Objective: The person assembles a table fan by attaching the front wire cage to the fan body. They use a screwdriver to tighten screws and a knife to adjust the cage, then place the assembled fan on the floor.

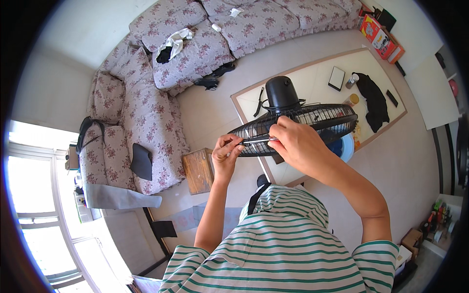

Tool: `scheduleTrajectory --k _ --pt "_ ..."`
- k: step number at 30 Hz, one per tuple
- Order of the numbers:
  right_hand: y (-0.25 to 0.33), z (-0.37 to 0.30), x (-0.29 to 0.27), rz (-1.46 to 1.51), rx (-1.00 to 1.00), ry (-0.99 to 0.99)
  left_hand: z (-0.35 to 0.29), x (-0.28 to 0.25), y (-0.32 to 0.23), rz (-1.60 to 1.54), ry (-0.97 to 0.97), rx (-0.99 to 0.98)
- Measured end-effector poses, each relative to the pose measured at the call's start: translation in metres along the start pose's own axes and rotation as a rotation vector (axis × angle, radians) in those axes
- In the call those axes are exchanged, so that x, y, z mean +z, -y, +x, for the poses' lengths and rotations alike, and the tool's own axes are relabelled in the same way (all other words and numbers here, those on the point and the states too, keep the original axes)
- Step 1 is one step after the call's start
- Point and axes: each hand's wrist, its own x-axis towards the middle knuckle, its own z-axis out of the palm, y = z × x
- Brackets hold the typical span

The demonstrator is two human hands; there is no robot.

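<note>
A black electric fan (pixel 312 117) stands in front of me, its wire grille seen nearly edge-on and its motor housing (pixel 282 95) on the far side. My right hand (pixel 295 144) is closed around a screwdriver (pixel 258 140), whose thin metal shaft points left along the near rim of the grille. The handle is mostly hidden in my fingers. At the left end of the rim, my left hand (pixel 225 155) pinches thumb and fingers together beside the shaft's tip. Whatever small part lies between those fingertips is hidden.
Behind the fan is a low, pale table (pixel 312 73) with a black cloth (pixel 373 100), a jar (pixel 351 100), a white-faced tablet-like object (pixel 336 78) and a dark strap (pixel 259 101). A blue basin (pixel 346 147) sits below the grille's right side. A wooden stool (pixel 198 171) and flowered sofa (pixel 141 112) stand left.
</note>
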Motion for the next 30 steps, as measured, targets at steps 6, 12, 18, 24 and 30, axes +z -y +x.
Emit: scheduleTrajectory --k 6,12,18,24,30 --pt "0.002 -0.002 -0.002 -0.005 -0.010 -0.020 0.001 0.001 -0.003 0.010 -0.008 0.000" --pt "-0.001 0.001 -0.002 -0.045 -0.096 -0.060 0.002 0.001 -0.004 0.032 -0.009 0.009" --pt "-0.001 0.005 -0.001 -0.095 -0.133 -0.054 0.002 0.000 -0.003 0.048 -0.012 0.024" --pt "-0.005 0.007 0.002 -0.007 -0.162 -0.083 0.002 0.001 -0.003 0.041 -0.010 0.021" --pt "-0.010 0.001 0.003 0.071 -0.065 -0.097 0.003 0.002 -0.004 0.026 -0.017 0.013"
